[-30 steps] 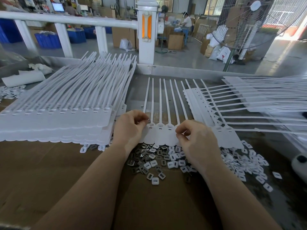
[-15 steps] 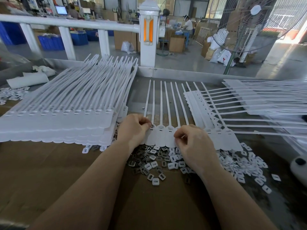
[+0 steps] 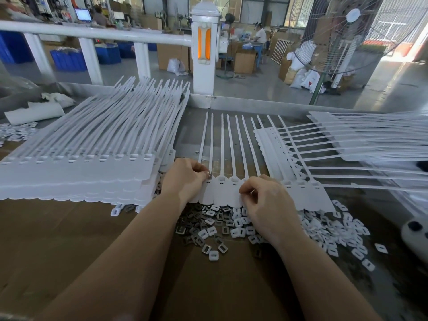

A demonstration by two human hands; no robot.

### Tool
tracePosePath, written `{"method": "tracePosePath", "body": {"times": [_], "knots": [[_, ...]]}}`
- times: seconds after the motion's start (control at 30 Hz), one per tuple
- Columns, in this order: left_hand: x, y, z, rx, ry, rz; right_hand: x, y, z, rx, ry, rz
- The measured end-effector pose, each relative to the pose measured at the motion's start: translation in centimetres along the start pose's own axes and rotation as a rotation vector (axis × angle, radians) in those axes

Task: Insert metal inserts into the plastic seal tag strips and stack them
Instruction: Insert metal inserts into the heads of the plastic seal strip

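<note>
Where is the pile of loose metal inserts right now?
In the head view, the loose metal inserts lie low in the centre on the brown cardboard, between the two forearms, just in front of the strip being worked.

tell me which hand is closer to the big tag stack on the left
Left. The left hand sits just beside the stack, at its right end; the right hand is farther right, across the strip.

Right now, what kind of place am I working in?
Most likely a factory assembly floor: a big stack of seal tag strips, loose metal inserts on the bench, cardboard boxes and blue crates behind.
</note>
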State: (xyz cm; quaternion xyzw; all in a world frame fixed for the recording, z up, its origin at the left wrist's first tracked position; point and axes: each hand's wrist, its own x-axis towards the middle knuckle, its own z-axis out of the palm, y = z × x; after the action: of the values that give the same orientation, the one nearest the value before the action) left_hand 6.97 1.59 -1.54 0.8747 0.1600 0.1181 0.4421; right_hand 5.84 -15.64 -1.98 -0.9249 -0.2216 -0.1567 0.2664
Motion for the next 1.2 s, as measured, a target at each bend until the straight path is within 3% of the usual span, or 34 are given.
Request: {"method": "tracePosePath", "body": {"times": [0.6,1.2], "knots": [[-0.2,-0.6,-0.1,-0.122,0.008,-0.002,0.1,-0.1,0.1,-0.003,0.005,0.000],[-1.1,-0.7,-0.4,0.060,0.042,0.170,0.0,-0.2,-0.2,0.014,-0.005,0.010]]}}
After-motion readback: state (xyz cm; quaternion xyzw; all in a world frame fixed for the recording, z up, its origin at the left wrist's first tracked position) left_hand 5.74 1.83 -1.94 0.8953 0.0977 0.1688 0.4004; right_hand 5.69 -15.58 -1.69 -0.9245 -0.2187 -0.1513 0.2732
